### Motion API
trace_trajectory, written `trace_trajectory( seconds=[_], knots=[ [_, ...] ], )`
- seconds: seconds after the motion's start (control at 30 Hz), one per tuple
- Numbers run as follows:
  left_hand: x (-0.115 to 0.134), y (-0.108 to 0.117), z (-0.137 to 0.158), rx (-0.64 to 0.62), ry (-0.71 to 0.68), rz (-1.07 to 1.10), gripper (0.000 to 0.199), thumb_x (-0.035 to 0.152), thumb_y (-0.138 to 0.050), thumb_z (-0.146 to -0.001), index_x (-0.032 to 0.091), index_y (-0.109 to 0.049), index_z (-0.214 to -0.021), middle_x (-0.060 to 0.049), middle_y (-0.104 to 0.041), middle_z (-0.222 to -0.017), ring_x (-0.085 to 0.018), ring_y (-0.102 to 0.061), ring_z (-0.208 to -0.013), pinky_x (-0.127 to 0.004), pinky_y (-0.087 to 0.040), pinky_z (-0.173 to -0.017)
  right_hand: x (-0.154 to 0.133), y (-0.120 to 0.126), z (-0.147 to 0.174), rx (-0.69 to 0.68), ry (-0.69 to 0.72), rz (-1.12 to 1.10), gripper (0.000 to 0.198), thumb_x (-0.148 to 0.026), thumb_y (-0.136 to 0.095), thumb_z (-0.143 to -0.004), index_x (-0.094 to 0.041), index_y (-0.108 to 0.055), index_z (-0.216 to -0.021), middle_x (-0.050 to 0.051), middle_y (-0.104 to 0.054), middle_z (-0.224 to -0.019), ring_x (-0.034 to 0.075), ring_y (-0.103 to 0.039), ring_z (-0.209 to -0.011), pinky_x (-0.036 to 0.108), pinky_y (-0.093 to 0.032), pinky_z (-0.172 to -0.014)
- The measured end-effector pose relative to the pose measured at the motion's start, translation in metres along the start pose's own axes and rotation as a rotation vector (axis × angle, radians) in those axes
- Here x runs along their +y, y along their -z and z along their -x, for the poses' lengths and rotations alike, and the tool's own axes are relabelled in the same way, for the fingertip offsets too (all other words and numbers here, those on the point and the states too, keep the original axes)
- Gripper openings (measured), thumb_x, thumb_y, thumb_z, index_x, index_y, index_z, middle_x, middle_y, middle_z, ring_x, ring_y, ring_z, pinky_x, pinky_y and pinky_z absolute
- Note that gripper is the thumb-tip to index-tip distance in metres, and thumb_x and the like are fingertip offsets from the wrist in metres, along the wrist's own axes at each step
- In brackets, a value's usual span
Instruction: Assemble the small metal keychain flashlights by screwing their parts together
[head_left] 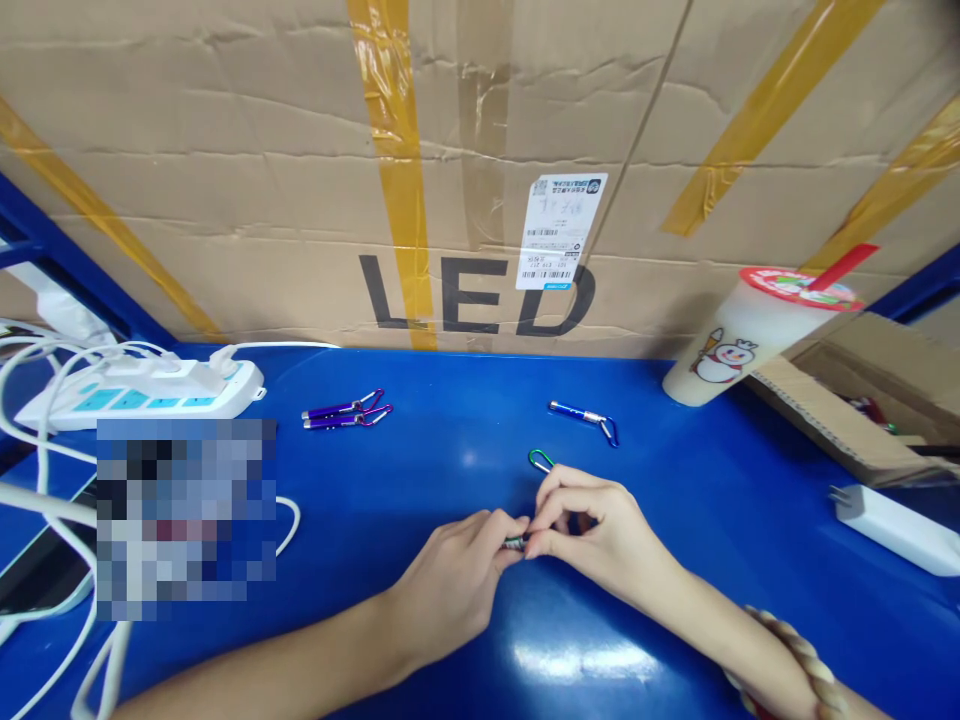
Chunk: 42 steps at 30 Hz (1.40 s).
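My left hand (466, 565) is closed, its thumb and forefinger pinching a small silvery-green piece (514, 543) whose kind I cannot make out. My right hand (589, 515) meets it there, thumb and fingertips pinched together at the piece's right end. Just behind my right fingers a green carabiner clip (539, 459) sticks out; whether it is held or lies on the table is hidden. Farther back lies a blue keychain flashlight (576, 412) with a blue carabiner. To the left, two purple keychain flashlights (334, 416) lie side by side.
A white power strip (172, 390) with cables and a phone (49, 560) are at the left, near a blurred-out patch. A tall drink cup (739, 350) with a red straw, an open cardboard box (847, 420) and a white plug adapter (896, 528) stand right. A large carton (300, 200) walls the back.
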<state>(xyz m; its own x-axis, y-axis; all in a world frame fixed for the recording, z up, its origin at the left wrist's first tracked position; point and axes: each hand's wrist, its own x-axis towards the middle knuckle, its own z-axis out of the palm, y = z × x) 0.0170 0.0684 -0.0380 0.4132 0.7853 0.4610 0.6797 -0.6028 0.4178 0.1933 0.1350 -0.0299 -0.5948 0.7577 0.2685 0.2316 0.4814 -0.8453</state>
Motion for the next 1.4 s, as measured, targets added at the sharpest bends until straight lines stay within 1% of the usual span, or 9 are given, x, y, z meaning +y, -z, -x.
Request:
trace_trajectory(
  seconds=[0.27, 0.47, 0.63, 0.83, 0.97, 1.07, 1.13, 1.23, 1.4],
  knots=[
    [0.001, -0.001, -0.002, 0.083, -0.066, -0.055, 0.016, 0.008, -0.034, -0.091, 0.019, -0.042, -0.084, 0.002, -0.057, -0.069, -0.013, -0.055, -0.057, -0.021, -0.043, -0.053, 0.001, -0.002, 0.000, -0.039, -0.196, -0.008, 0.031, -0.045, -0.077, -0.061, -0.016, -0.067, -0.059, 0.001, -0.057, -0.066, 0.007, -0.046, -0.059, 0.020, -0.032, -0.054],
    [-0.002, -0.005, 0.001, 0.090, -0.016, -0.033, 0.016, 0.009, -0.038, -0.090, 0.020, -0.049, -0.091, 0.002, -0.063, -0.077, -0.012, -0.060, -0.067, -0.021, -0.046, -0.061, -0.001, -0.002, -0.001, -0.030, -0.234, -0.080, 0.034, -0.046, -0.080, -0.056, -0.014, -0.069, -0.063, 0.000, -0.055, -0.067, 0.005, -0.040, -0.053, 0.019, -0.029, -0.050],
    [-0.002, -0.005, 0.000, 0.096, -0.022, -0.026, 0.016, 0.013, -0.039, -0.091, 0.019, -0.048, -0.080, 0.001, -0.061, -0.073, -0.012, -0.060, -0.063, -0.020, -0.047, -0.060, -0.004, 0.004, 0.000, -0.037, -0.219, -0.114, 0.041, -0.052, -0.078, -0.056, -0.012, -0.069, -0.063, 0.001, -0.055, -0.067, 0.005, -0.041, -0.053, 0.018, -0.030, -0.048],
    [0.002, -0.005, 0.001, 0.048, -0.017, 0.048, 0.014, 0.013, -0.041, -0.091, 0.023, -0.051, -0.097, 0.004, -0.062, -0.079, -0.008, -0.061, -0.069, -0.015, -0.046, -0.062, 0.001, 0.012, 0.000, -0.134, -0.216, -0.209, 0.044, -0.052, -0.079, -0.051, -0.011, -0.069, -0.065, 0.000, -0.052, -0.059, 0.005, -0.039, -0.051, 0.019, -0.026, -0.046],
    [-0.002, -0.008, 0.007, 0.031, -0.027, 0.028, 0.030, 0.015, -0.039, -0.094, 0.029, -0.045, -0.119, 0.006, -0.064, -0.093, -0.007, -0.062, -0.081, -0.015, -0.043, -0.084, 0.000, 0.009, 0.002, -0.100, -0.290, -0.168, 0.047, -0.053, -0.080, -0.046, -0.010, -0.062, -0.056, -0.002, -0.049, -0.055, 0.005, -0.037, -0.052, 0.020, -0.024, -0.046],
    [-0.006, -0.011, 0.010, 0.020, -0.077, -0.006, 0.035, 0.013, -0.036, -0.094, 0.030, -0.043, -0.125, 0.006, -0.064, -0.093, -0.007, -0.061, -0.087, -0.017, -0.037, -0.096, -0.002, 0.006, 0.003, -0.099, -0.327, -0.130, 0.051, -0.055, -0.079, -0.045, -0.010, -0.056, -0.050, -0.003, -0.046, -0.051, 0.004, -0.034, -0.050, 0.020, -0.022, -0.047],
    [-0.006, -0.010, 0.009, 0.010, -0.099, -0.016, 0.037, 0.011, -0.036, -0.093, 0.029, -0.043, -0.124, 0.005, -0.064, -0.090, -0.007, -0.061, -0.084, -0.017, -0.039, -0.092, -0.002, 0.005, 0.003, -0.086, -0.327, -0.100, 0.052, -0.056, -0.079, -0.045, -0.011, -0.054, -0.047, -0.003, -0.045, -0.049, 0.004, -0.035, -0.050, 0.020, -0.021, -0.047],
    [-0.002, -0.004, 0.004, 0.012, -0.118, -0.001, 0.035, 0.009, -0.037, -0.091, 0.026, -0.045, -0.120, 0.004, -0.064, -0.087, -0.009, -0.060, -0.075, -0.016, -0.044, -0.077, 0.000, 0.004, 0.001, -0.081, -0.329, -0.078, 0.053, -0.057, -0.079, -0.045, -0.011, -0.053, -0.046, -0.002, -0.045, -0.050, 0.005, -0.036, -0.050, 0.020, -0.021, -0.047],
    [0.004, 0.004, -0.002, -0.014, -0.058, 0.099, 0.023, 0.010, -0.036, -0.091, 0.021, -0.051, -0.104, 0.001, -0.062, -0.080, -0.010, -0.057, -0.069, -0.018, -0.043, -0.063, 0.004, 0.002, 0.000, -0.032, -0.279, -0.074, 0.052, -0.054, -0.080, -0.047, -0.011, -0.052, -0.044, -0.002, -0.046, -0.053, 0.005, -0.035, -0.050, 0.021, -0.021, -0.047]
  ],
)
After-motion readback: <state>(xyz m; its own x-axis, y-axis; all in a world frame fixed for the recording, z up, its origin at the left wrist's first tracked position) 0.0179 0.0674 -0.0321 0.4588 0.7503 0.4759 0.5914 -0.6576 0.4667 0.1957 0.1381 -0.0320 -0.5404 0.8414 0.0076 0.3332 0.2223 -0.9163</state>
